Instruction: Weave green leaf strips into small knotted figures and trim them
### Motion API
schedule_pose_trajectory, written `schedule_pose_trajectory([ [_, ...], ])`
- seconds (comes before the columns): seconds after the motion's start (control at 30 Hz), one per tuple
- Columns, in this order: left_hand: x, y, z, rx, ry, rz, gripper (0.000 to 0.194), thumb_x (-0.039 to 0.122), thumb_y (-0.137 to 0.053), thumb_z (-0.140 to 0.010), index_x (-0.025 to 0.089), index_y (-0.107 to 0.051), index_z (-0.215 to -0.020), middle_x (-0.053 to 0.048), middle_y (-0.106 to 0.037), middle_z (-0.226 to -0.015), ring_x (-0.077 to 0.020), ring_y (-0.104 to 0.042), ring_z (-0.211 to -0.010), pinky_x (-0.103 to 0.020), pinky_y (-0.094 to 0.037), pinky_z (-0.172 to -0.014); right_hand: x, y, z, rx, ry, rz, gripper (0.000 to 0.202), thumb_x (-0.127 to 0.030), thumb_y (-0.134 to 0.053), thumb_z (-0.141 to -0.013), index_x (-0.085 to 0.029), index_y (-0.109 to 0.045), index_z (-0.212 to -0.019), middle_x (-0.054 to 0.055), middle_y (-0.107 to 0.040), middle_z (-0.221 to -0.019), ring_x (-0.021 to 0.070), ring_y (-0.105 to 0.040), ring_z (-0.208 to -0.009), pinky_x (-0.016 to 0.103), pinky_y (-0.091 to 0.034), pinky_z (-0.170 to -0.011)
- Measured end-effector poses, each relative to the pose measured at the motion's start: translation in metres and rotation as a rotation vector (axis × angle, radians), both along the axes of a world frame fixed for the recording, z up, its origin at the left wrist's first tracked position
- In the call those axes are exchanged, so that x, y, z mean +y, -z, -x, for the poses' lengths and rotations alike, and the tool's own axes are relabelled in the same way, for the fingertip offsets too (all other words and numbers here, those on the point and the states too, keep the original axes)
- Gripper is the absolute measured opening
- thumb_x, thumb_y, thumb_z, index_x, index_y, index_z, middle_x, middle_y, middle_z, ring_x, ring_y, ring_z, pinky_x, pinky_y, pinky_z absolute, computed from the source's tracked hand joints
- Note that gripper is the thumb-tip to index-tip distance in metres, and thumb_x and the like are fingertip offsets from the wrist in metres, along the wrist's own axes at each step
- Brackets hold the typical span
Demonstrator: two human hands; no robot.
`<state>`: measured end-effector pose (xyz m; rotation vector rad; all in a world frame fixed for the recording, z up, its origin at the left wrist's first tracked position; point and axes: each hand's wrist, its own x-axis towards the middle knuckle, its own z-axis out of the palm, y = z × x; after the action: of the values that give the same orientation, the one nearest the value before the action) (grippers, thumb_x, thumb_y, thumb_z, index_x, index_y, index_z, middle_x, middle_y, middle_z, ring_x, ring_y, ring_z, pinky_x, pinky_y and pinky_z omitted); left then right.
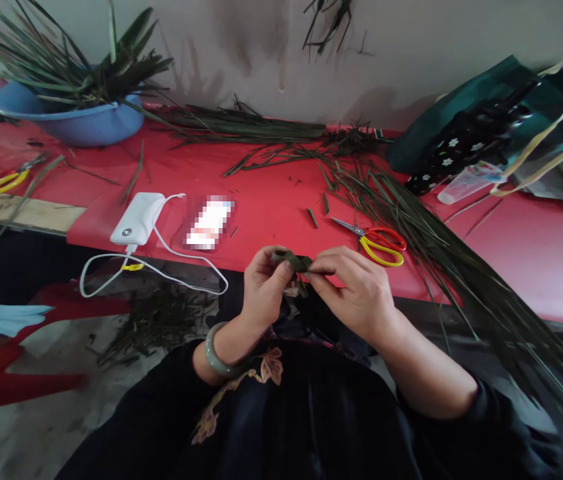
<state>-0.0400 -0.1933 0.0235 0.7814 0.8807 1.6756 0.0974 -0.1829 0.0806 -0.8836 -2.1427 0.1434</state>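
Between my two hands is a small folded piece of dark green leaf strip [295,260], held just off the table's front edge. My left hand [265,283] wears a bangle at the wrist and pinches the piece's left part between thumb and fingers. From the other side, my right hand [354,287] pinches its right end with thumb and index finger. A short leaf end hangs below the fold. Red-and-yellow-handled scissors [381,245] lie on the table, beyond my right hand. My fingers hide part of the folded leaf.
Long leaf strips [441,260] spread across the red table [271,180] and overhang its front edge. A white power bank [137,219] with a cable lies left of a phone [210,223]. A blue basin [86,127] of leaves, a dark umbrella [461,143] and a green bag [426,127] stand behind.
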Motion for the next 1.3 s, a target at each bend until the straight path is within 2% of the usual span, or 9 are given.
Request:
schedule_pose_trajectory([
  [0.3, -0.002, 0.005, -0.001, -0.071, 0.197, -0.038, 0.032, 0.037, -0.074, -0.069, 0.021, -0.061, -0.094, 0.001, -0.06, -0.075, -0.0061, -0.052, -0.056, -0.018, -0.044, -0.049, 0.001, 0.001, -0.005, -0.137, 0.05, 0.034, 0.006, -0.02, -0.057, -0.083, -0.02, -0.06, -0.078, 0.001, -0.067, -0.072, 0.0125, -0.063, -0.065, 0.023, -0.047, -0.059],
  [0.43, -0.002, 0.005, 0.0, -0.019, 0.212, -0.025, 0.033, 0.028, -0.078, -0.065, 0.019, -0.061, -0.091, 0.002, -0.06, -0.074, -0.0054, -0.053, -0.058, -0.016, -0.043, -0.051, 0.001, -0.005, -0.01, -0.214, -0.035, 0.097, 0.008, -0.019, -0.053, -0.086, -0.018, -0.061, -0.084, 0.002, -0.066, -0.074, 0.0124, -0.063, -0.067, 0.023, -0.047, -0.061],
  [0.5, -0.002, 0.004, 0.0, -0.019, 0.218, 0.011, 0.031, 0.03, -0.077, -0.066, 0.019, -0.06, -0.089, 0.003, -0.058, -0.07, -0.0044, -0.05, -0.054, -0.015, -0.041, -0.048, 0.001, -0.009, -0.013, -0.226, -0.081, 0.131, 0.01, -0.019, -0.052, -0.087, -0.018, -0.062, -0.088, 0.001, -0.067, -0.077, 0.0118, -0.064, -0.07, 0.023, -0.047, -0.064],
  [0.73, -0.003, 0.005, -0.002, -0.018, 0.347, 0.016, 0.032, 0.04, -0.074, -0.068, 0.016, -0.061, -0.085, 0.001, -0.06, -0.065, -0.0031, -0.043, -0.045, -0.016, -0.032, -0.039, 0.005, -0.023, -0.018, -0.116, -0.048, 0.144, 0.01, -0.018, -0.054, -0.086, -0.021, -0.063, -0.086, 0.002, -0.069, -0.082, 0.0129, -0.065, -0.077, 0.024, -0.05, -0.07],
  [0.9, -0.006, 0.013, 0.0, 0.027, 0.456, -0.001, 0.029, 0.042, -0.069, -0.074, 0.016, -0.063, -0.086, 0.003, -0.055, -0.06, -0.0021, -0.039, -0.042, -0.016, -0.029, -0.039, 0.009, -0.023, -0.012, 0.022, -0.058, 0.324, 0.009, -0.017, -0.057, -0.084, -0.022, -0.064, -0.086, -0.001, -0.073, -0.082, 0.012, -0.069, -0.075, 0.021, -0.053, -0.067],
  [0.97, -0.007, 0.014, 0.001, 0.052, 0.472, -0.003, 0.028, 0.04, -0.068, -0.075, 0.016, -0.063, -0.086, 0.003, -0.053, -0.059, -0.0022, -0.039, -0.042, -0.016, -0.029, -0.039, 0.01, -0.021, -0.011, 0.051, -0.074, 0.34, 0.008, -0.017, -0.058, -0.084, -0.021, -0.063, -0.087, -0.002, -0.073, -0.084, 0.0115, -0.07, -0.076, 0.02, -0.054, -0.067],
  [1.03, -0.006, 0.012, 0.003, 0.086, 0.477, 0.0, 0.026, 0.039, -0.067, -0.076, 0.015, -0.063, -0.084, 0.003, -0.053, -0.058, -0.0024, -0.039, -0.042, -0.016, -0.028, -0.039, 0.01, -0.02, -0.011, 0.034, -0.104, 0.29, 0.008, -0.016, -0.057, -0.085, -0.021, -0.062, -0.088, -0.001, -0.074, -0.087, 0.0113, -0.07, -0.078, 0.019, -0.054, -0.068],
  [1.2, -0.001, 0.002, 0.004, 0.176, 0.437, 0.026, 0.025, 0.038, -0.067, -0.076, 0.013, -0.064, -0.08, 0.002, -0.055, -0.058, -0.0035, -0.041, -0.045, -0.017, -0.03, -0.042, 0.012, -0.016, -0.011, -0.078, -0.161, 0.026, 0.009, -0.016, -0.054, -0.087, -0.02, -0.061, -0.088, 0.003, -0.074, -0.093, 0.0165, -0.068, -0.098, 0.026, -0.053, -0.083],
  [1.3, 0.0, -0.002, 0.004, 0.189, 0.391, 0.015, 0.024, 0.037, -0.069, -0.073, 0.013, -0.065, -0.078, 0.002, -0.055, -0.058, -0.0042, -0.042, -0.047, -0.018, -0.034, -0.045, 0.012, -0.015, -0.01, -0.122, -0.131, -0.001, 0.008, -0.018, -0.053, -0.088, -0.021, -0.06, -0.088, 0.001, -0.073, -0.082, 0.0148, -0.07, -0.082, 0.024, -0.054, -0.073],
])
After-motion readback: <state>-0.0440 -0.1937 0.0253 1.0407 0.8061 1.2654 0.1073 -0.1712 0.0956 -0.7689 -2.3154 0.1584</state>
